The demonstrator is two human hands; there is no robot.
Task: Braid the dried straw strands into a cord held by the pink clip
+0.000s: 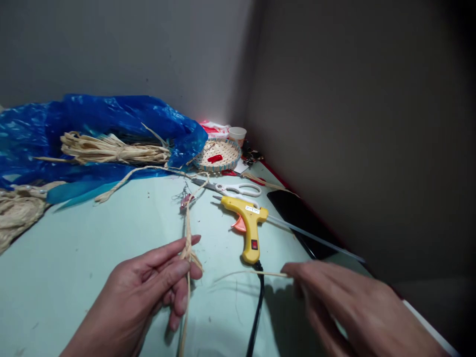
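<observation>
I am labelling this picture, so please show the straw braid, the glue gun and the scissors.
Straw braid (188, 224): head view, its braided length.
Glue gun (251, 231): head view, yellow handle.
Scissors (222, 188): head view, white part near pivot.

Two hands (159, 285) (345, 297), one glue gun (252, 230), one blue bag (122, 111), one woven tray (226, 151), one cup (237, 135).

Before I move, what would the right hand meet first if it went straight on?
Likely the yellow pistol-shaped glue gun, at its handle's base by the black cable. Depth is unclear; the right hand may pass above.
</observation>
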